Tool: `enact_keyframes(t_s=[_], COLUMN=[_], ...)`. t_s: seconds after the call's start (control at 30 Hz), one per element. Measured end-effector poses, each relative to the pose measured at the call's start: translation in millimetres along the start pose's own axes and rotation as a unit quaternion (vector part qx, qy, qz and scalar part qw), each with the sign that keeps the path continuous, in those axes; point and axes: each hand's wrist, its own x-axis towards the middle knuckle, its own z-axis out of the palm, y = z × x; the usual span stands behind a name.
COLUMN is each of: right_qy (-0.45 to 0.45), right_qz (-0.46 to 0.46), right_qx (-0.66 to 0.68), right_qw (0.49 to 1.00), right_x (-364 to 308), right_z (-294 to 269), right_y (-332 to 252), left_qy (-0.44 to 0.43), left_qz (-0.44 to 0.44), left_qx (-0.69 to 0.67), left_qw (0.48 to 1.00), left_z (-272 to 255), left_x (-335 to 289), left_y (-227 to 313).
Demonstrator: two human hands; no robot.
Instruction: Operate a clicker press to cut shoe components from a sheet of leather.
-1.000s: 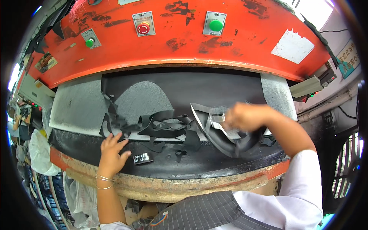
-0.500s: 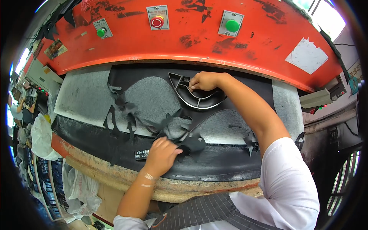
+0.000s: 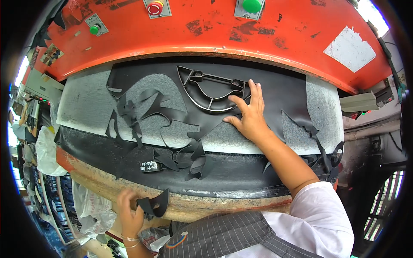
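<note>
A curved metal cutting die (image 3: 211, 103) with inner braces lies on a black sheet of leather-like material (image 3: 275, 81). My right hand (image 3: 249, 116) is at the die's right end, its fingers spread and touching the rim. Low at the left, in front of the table edge, my left hand (image 3: 130, 217) pinches a curled black cut piece (image 3: 158, 204); its fingers are slightly blurred. Black offcut scraps (image 3: 172, 114) lie tangled left of the die, and more scraps (image 3: 195, 161) rest on the near strip.
A red machine beam (image 3: 193, 38) with a red button (image 3: 155, 7) and green buttons (image 3: 251, 5) spans the far side. The pale cutting board (image 3: 81, 103) shows at both sides. A small black labelled block (image 3: 150, 166) sits near the worn front edge (image 3: 94, 182). White plastic bags (image 3: 49, 150) hang at left.
My left hand has moved down and left, off the table, with a black cut piece. My right hand has shifted from the die's upper left part to its right end, fingers spreading. Scraps have shifted.
</note>
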Motion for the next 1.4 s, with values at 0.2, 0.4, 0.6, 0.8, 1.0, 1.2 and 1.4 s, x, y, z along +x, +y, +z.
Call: enact_keyframes(t_s=[0.2, 0.4, 0.6, 0.8, 1.0, 1.2, 1.4], right_qy=[0.042, 0.069, 0.088, 0.084, 0.05, 0.197, 0.307], right_qz=[-0.058, -0.071, -0.078, -0.098, -0.104, 0.005, 0.032], right_qx=[0.026, 0.033, -0.026, -0.052, -0.086, -0.022, 0.083], right_qw=[0.997, 0.994, 0.993, 0.99, 0.99, 0.98, 0.947], right_x=[-5, -15, -10, -11, -13, 12, 77], right_z=[17, 19, 12, 17, 14, -42, -92], right_y=[8, -9, -9, -7, -7, -42, -98], left_qy=[0.009, -0.005, -0.016, -0.027, -0.013, 0.13, 0.466], left_qz=[0.265, 0.201, 0.219, 0.22, 0.235, 0.219, 0.346], left_qx=[-0.003, 0.018, 0.07, 0.051, 0.031, -0.159, -0.062], left_qw=[0.964, 0.979, 0.973, 0.974, 0.971, 0.954, 0.812], left_z=[56, 158, 172, 169, 170, 69, -69], left_x=[115, 191, 197, 199, 200, 255, 318], left_y=[69, 69, 78, 73, 72, 55, 55])
